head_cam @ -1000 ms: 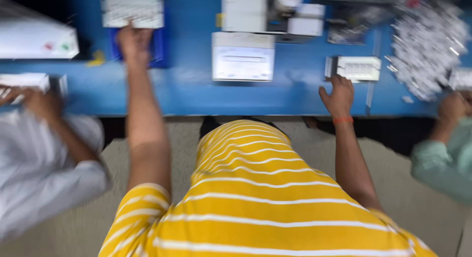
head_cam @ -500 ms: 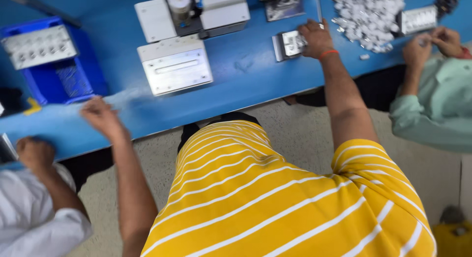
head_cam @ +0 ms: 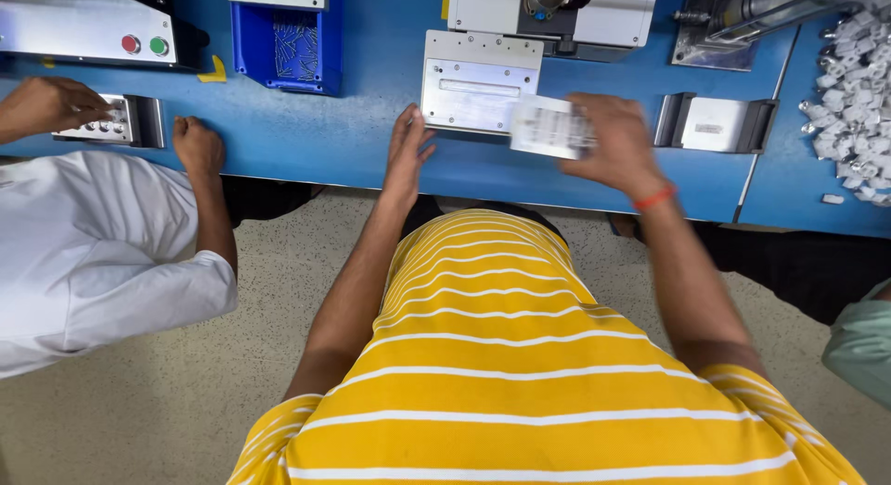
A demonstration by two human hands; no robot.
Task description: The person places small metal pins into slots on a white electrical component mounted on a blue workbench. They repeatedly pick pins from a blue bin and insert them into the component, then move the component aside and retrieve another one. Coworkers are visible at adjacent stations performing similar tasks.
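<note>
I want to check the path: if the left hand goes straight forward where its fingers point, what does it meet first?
Probably the grey metal plate: the left hand lies flat on the blue table, fingertips just short of the plate's left edge. Depth is unclear.

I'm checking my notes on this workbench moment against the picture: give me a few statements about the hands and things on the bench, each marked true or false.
1. The right hand holds a small white block. True.
2. The left hand grips a screwdriver. False: it rests open on the blue bench, holding nothing.
3. The blue bin sits left of the grey metal plate. True.
4. The pile of small white parts lies at the far left. False: it lies at the far right.
</note>
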